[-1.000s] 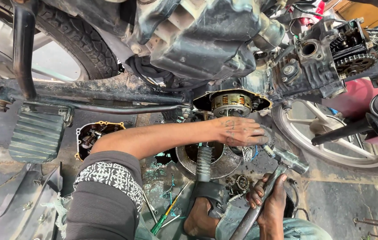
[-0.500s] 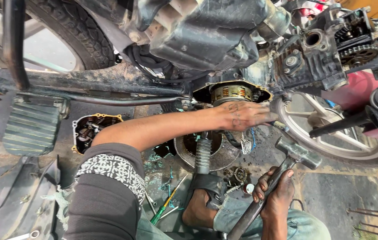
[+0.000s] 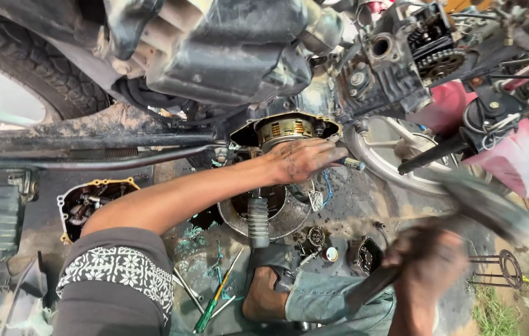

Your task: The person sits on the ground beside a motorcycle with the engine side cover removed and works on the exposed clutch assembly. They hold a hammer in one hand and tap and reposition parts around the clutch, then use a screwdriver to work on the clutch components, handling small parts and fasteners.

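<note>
Motorcycle frame [image 3: 121, 140]: we saw a grimy motorcycle filling the top of the view, its dark tyre [image 3: 40, 68] at the upper left and a silver wheel rim [image 3: 389, 162] to the right, with the engine opened up between them.

Engine opening [image 3: 286, 130]: a round, exposed housing with a brass-coloured part inside sat at the centre, its cover off so we could reach in.

Removed cover [image 3: 90, 202]: a dark casing with an orange gasket edge lay on the ground to the left, well apart from the engine, seemingly set aside out of the way.

Left hand [image 3: 302, 158]: our left arm stretched across the view, the hand clenched around a thin metal tool [image 3: 351, 164] whose tip poked out just beside the engine opening; we judged it was held steady there to be struck.

Right hand [image 3: 429, 261]: blurred with motion at the lower right, it was closed around a long handle.

Hammer [image 3: 482, 202]: its blurred head was raised to the right, apart from the thin metal tool.

Screwdriver [image 3: 214, 305]: a green-handled one lay on the oily ground near our foot [image 3: 264, 298].
</note>
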